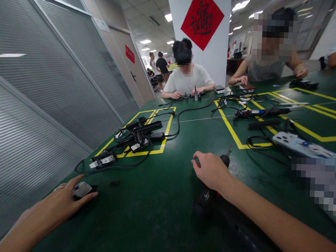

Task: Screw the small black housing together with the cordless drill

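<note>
My left hand (60, 197) is at the lower left, thumb and index finger around a small grey-and-black device (83, 190) at table height. The hand covers part of that device. A tiny dark piece (114, 183) lies just right of it on the green table (159, 203). Over a black power screwdriver (205, 202) reaches my right hand (210, 170), its fingers loosely curled and apart, with nothing visible between them. The screwdriver's long bit (230, 149) sticks out beyond the hand, pointing away from me. My wrist and forearm hide part of the tool.
Black devices with cables (139, 134) lie inside a yellow-taped area at the left. More cables, a pen-like tool (264, 112) and a phone-like pale case (303, 145) are at the right. Two people (186, 80) sit across the table. A glass partition (61, 80) borders the left.
</note>
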A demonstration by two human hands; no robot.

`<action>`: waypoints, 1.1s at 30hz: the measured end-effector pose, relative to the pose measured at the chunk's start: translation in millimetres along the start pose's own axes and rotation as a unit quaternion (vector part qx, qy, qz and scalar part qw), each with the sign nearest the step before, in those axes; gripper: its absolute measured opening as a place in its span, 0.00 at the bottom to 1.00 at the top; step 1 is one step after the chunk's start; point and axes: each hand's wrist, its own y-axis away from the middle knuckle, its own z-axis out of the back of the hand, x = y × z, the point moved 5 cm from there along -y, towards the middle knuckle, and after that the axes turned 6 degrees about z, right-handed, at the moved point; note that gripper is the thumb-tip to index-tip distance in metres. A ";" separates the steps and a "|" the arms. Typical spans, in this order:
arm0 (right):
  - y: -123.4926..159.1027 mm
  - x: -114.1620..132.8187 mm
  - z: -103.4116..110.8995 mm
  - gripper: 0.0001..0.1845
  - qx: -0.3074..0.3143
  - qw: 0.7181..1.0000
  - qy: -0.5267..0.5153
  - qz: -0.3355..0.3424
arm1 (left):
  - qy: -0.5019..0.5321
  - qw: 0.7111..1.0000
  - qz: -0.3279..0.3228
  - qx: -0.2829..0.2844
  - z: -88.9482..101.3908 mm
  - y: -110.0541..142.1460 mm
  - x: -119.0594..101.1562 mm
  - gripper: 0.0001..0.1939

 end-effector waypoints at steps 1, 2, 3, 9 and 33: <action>0.0 0.2 -0.1 0.13 0.001 1.000 0.000 -0.001 | -0.008 1.000 -0.014 -0.006 3.0 -0.3 -6.0 0.46; -0.1 0.3 -0.1 0.13 0.002 1.000 -0.001 -0.002 | -0.019 0.999 -0.041 -0.018 6.5 -0.1 -14.0 0.45; -0.1 0.5 -0.1 0.13 0.003 1.000 -0.001 -0.003 | -0.029 0.996 -0.079 -0.032 9.9 0.6 -23.7 0.43; 0.2 0.9 0.1 0.13 0.005 1.000 -0.001 -0.001 | -0.028 0.970 -0.241 -0.009 11.3 2.8 -72.8 0.24; 1.2 1.7 2.1 0.13 0.004 1.000 0.002 0.003 | -0.022 0.969 -0.240 0.052 11.5 4.1 -79.0 0.20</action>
